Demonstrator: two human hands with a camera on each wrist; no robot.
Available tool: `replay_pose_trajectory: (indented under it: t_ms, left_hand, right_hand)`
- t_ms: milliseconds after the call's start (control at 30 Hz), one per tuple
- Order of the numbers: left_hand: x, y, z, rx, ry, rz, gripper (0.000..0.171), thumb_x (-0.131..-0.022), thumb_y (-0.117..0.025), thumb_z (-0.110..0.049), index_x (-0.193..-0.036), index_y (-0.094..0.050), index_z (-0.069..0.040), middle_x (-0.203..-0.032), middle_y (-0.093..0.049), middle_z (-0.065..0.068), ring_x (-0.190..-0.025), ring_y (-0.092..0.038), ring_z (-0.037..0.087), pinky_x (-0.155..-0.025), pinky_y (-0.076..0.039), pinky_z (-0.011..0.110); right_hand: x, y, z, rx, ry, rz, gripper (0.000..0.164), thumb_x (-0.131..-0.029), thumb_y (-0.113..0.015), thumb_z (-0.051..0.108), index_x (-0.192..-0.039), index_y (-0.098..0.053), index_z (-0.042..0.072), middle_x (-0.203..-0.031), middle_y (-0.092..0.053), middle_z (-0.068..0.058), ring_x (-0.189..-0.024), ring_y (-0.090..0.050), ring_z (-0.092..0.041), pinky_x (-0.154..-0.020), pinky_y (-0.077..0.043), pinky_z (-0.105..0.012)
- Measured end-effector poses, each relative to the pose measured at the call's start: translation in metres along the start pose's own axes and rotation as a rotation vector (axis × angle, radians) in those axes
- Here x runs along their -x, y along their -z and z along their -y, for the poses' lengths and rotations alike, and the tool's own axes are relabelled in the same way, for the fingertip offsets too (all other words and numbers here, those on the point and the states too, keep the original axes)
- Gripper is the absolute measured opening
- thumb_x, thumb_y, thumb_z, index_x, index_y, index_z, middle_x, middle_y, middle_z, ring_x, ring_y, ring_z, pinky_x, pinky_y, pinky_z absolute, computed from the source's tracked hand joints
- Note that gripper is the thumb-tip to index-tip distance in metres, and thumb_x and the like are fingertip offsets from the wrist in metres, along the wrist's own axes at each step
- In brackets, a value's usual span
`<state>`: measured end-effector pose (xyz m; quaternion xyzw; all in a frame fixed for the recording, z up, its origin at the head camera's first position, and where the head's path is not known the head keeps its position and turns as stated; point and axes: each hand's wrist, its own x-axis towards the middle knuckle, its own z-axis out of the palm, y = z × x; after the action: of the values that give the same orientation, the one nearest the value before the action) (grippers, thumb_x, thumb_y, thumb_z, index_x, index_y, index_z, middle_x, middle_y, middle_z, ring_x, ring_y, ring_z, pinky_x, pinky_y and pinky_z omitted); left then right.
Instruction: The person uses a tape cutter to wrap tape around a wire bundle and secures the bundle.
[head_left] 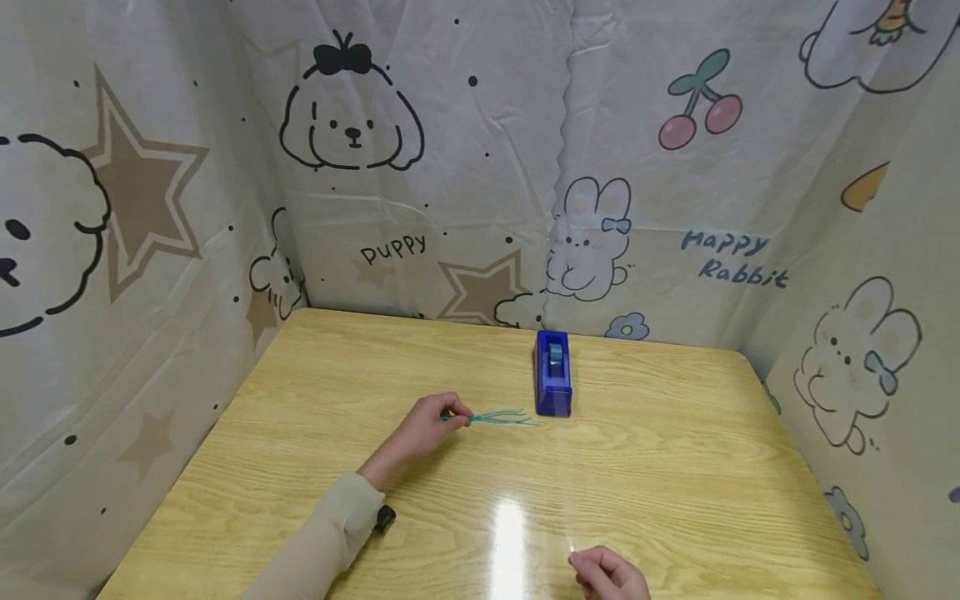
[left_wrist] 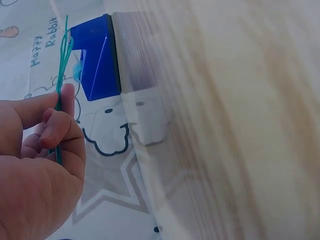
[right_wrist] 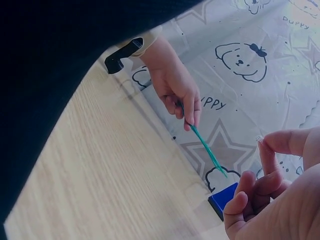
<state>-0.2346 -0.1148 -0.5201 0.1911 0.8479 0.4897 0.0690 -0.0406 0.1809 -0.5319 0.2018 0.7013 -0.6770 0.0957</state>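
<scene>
My left hand pinches a small bundle of thin teal strands between thumb and fingers, over the middle of the table. The strands' loose ends point right, close to the front of a blue tape dispenser. In the left wrist view, the strands run up through the fingers in loops. My right hand, at the table's near edge, pinches the end of a clear tape strip, which stretches back to the dispenser. A bit of tape shows at the right fingertips in the right wrist view.
The wooden table is enclosed behind and at both sides by a printed cloth with cartoon animals and stars. A black wrist device sits at the left sleeve. Bright glare lies on the tabletop near the front.
</scene>
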Motion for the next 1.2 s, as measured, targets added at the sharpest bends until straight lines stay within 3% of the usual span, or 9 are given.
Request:
replay_pose_trajectory:
  t_ms: [233, 633, 833, 967, 1200]
  left_hand:
    - [0.001, -0.008, -0.004, -0.035, -0.041, 0.030, 0.010, -0.103, -0.063, -0.006, -0.102, -0.072, -0.008, -0.100, -0.073, 0.002, -0.091, -0.066, 0.014, -0.078, -0.053, 0.025]
    - [0.009, -0.031, -0.027, -0.018, -0.098, 0.104, 0.008, -0.103, -0.063, -0.008, -0.102, -0.070, -0.009, -0.101, -0.073, 0.005, -0.089, -0.066, 0.013, -0.076, -0.052, 0.025]
    - [0.015, -0.042, -0.036, 0.002, -0.100, 0.140, 0.006, -0.104, -0.063, -0.011, -0.104, -0.069, -0.011, -0.102, -0.073, 0.004, -0.089, -0.063, 0.010, -0.076, -0.051, 0.025]
    - [0.017, -0.048, -0.038, 0.001, -0.117, 0.165, 0.006, -0.104, -0.062, -0.013, -0.105, -0.068, -0.011, -0.100, -0.072, 0.001, -0.088, -0.063, 0.006, -0.077, -0.051, 0.024]
    - [0.023, -0.055, -0.040, 0.014, -0.152, 0.159, 0.005, -0.103, -0.063, -0.010, -0.103, -0.069, -0.010, -0.101, -0.074, 0.008, -0.086, -0.062, 0.003, -0.078, -0.052, 0.023]
  right_hand:
    - [0.003, -0.001, 0.008, 0.038, -0.018, -0.005, 0.016, -0.090, -0.072, 0.019, -0.082, -0.073, 0.005, -0.070, -0.059, 0.001, -0.062, -0.055, -0.012, -0.056, -0.044, -0.022]
    - [0.008, -0.009, 0.012, 0.010, 0.175, 0.014, 0.014, -0.093, -0.069, 0.009, -0.082, -0.071, -0.001, -0.066, -0.058, 0.004, -0.061, -0.054, -0.010, -0.060, -0.045, -0.021]
    - [0.007, -0.011, 0.011, 0.010, 0.184, 0.029, 0.015, -0.093, -0.069, 0.008, -0.082, -0.070, -0.001, -0.066, -0.057, 0.004, -0.061, -0.053, -0.010, -0.061, -0.045, -0.022]
    - [0.008, -0.013, 0.012, 0.014, 0.197, 0.016, 0.016, -0.093, -0.069, 0.006, -0.084, -0.069, -0.007, -0.066, -0.056, 0.004, -0.061, -0.053, -0.010, -0.061, -0.045, -0.022]
    - [0.009, -0.020, 0.021, 0.062, 0.223, 0.043, 0.021, -0.094, -0.068, 0.006, -0.088, -0.066, -0.014, -0.066, -0.054, 0.002, -0.063, -0.053, -0.010, -0.065, -0.045, -0.023]
